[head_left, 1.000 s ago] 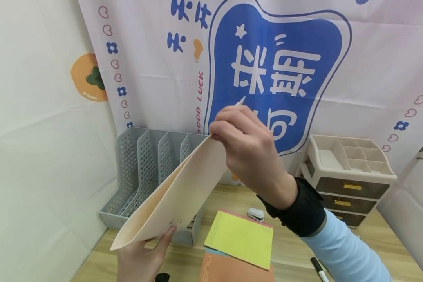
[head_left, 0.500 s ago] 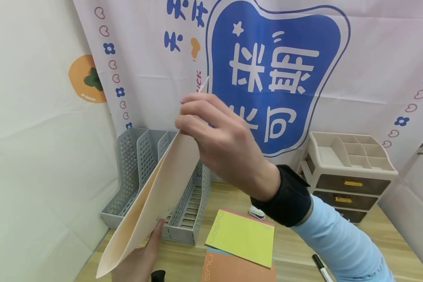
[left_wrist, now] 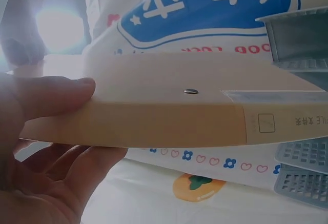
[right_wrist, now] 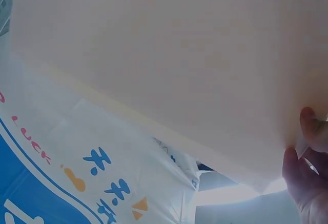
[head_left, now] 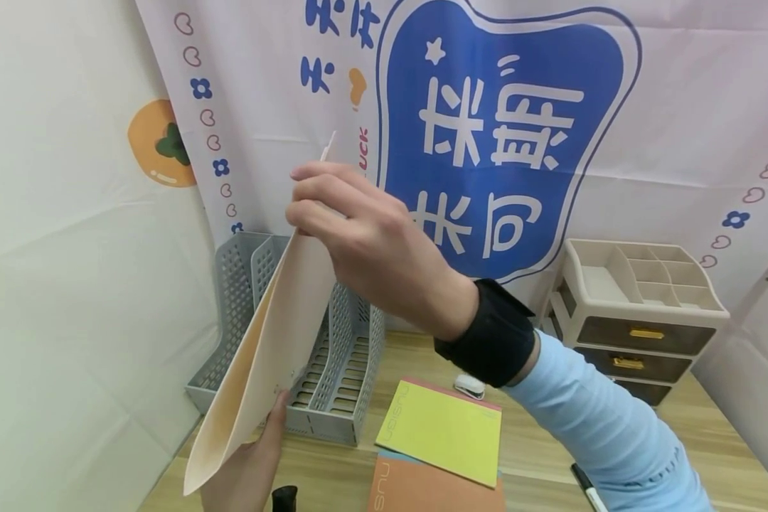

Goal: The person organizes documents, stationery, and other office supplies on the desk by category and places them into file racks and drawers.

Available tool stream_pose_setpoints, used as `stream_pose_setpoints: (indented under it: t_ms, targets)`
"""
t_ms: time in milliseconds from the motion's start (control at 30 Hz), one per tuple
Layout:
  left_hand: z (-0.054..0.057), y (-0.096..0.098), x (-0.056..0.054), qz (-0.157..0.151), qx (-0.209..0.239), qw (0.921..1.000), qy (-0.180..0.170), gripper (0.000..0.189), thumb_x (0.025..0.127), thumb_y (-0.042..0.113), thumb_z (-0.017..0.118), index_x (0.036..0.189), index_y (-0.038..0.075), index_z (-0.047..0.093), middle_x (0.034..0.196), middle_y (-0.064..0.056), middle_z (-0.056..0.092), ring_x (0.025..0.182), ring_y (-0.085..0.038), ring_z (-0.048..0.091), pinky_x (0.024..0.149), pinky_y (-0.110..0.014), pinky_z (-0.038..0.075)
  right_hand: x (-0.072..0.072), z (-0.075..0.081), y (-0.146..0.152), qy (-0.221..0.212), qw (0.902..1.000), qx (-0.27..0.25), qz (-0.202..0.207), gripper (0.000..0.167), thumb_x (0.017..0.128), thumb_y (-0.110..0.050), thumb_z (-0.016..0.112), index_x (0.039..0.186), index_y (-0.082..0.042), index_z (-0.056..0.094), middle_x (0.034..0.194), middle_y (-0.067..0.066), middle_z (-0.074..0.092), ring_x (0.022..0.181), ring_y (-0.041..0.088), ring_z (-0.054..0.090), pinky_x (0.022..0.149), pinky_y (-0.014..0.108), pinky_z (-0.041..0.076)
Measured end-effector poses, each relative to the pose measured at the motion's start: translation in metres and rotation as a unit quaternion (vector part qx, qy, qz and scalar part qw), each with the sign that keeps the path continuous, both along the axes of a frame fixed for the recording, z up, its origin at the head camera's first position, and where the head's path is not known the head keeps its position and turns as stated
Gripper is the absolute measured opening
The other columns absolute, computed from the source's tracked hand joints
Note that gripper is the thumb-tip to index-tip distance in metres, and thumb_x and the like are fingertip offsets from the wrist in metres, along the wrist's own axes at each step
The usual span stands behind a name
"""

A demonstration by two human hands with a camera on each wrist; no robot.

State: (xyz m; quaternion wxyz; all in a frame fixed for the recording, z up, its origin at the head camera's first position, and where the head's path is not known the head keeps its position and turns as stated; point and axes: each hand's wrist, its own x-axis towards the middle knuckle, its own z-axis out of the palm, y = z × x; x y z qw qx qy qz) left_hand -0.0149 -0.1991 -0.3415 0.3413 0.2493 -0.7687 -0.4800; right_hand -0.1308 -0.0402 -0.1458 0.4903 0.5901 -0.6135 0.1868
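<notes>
A cream file folder (head_left: 294, 306) is held tilted in the air, overlapping the grey file rack (head_left: 325, 424) in the head view. My left hand (head_left: 246, 462) grips its lower end. In the left wrist view the thumb lies on one cover and the fingers curl beneath the spine (left_wrist: 169, 124), near a metal rivet (left_wrist: 191, 91). My right hand (head_left: 371, 235) pinches the raised upper edge. The right wrist view is mostly filled by the broad cover of the folder (right_wrist: 154, 55), with thumb and finger at its edge. The folder's layers gape slightly at the near end.
On the wooden table (head_left: 537, 441) lie a yellow notebook (head_left: 441, 430), an orange notebook (head_left: 438, 487), a white stapler (head_left: 469, 386) and a black-and-white marker (head_left: 587, 487). A beige drawer organizer (head_left: 646, 299) stands at the right. A printed cloth (head_left: 518, 43) hangs behind.
Both hands have shifted left with the folder, the right hand farthest and slightly upward. The folder stands steeper, and more of the rack's right-hand compartments shows.
</notes>
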Motion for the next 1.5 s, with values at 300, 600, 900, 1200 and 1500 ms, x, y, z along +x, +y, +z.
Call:
stream_pose_setpoints:
  t_ms: [300,600,900,1200,1500]
  targets:
    - [-0.007,-0.004,-0.009,0.032,-0.099,0.9805,0.167,0.042,0.073,-0.001,0.084,0.112,0.001,0.071,0.095,0.042,0.058,0.086,0.023,0.058,0.077,0.0,0.045,-0.012,-0.003,-0.014,-0.013,0.9998,0.017,0.005,0.02,0.099,0.001,0.053,0.1,0.0,0.073,0.109,0.013,0.073,0.12,0.026,0.063,0.111,0.026,0.044]
    - [-0.012,-0.013,-0.016,-0.006,-0.154,0.9689,0.194,0.041,0.071,-0.008,0.083,0.11,-0.004,0.069,0.099,-0.015,0.075,0.095,0.022,0.057,0.081,-0.001,0.046,-0.029,-0.012,-0.02,-0.058,0.9979,0.023,0.018,0.015,0.098,-0.001,0.058,0.099,0.0,0.072,0.107,0.013,0.072,0.119,0.026,0.063,0.11,0.029,0.045]
    - [-0.014,-0.014,-0.026,-0.025,-0.129,0.9842,0.12,0.047,0.076,-0.005,0.08,0.121,-0.003,0.065,0.11,-0.02,0.073,0.1,-0.024,0.07,0.08,0.002,0.041,-0.051,-0.027,-0.025,-0.087,0.9959,0.025,0.005,0.011,0.097,-0.002,0.06,0.096,0.0,0.071,0.104,0.013,0.071,0.12,0.027,0.063,0.11,0.031,0.046]
    - [-0.025,-0.021,-0.039,-0.042,-0.185,0.9776,0.09,0.051,0.077,-0.005,0.079,0.125,-0.009,0.061,0.109,-0.03,0.069,0.095,-0.042,0.071,0.071,-0.05,0.06,-0.076,-0.046,-0.03,-0.131,0.9909,0.031,-0.006,0.009,0.093,0.002,0.063,0.098,0.0,0.071,0.108,0.014,0.069,0.115,0.027,0.063,0.106,0.031,0.049]
    - [-0.044,-0.034,-0.056,-0.025,-0.266,0.9556,0.125,0.023,0.07,-0.013,0.081,0.085,-0.01,0.064,0.081,-0.023,0.069,0.07,-0.032,0.069,0.059,-0.041,0.057,-0.097,-0.065,-0.039,-0.194,0.9797,0.05,-0.009,0.009,0.095,-0.002,0.063,0.102,-0.001,0.07,0.107,0.013,0.067,0.108,0.025,0.062,0.102,0.03,0.052]
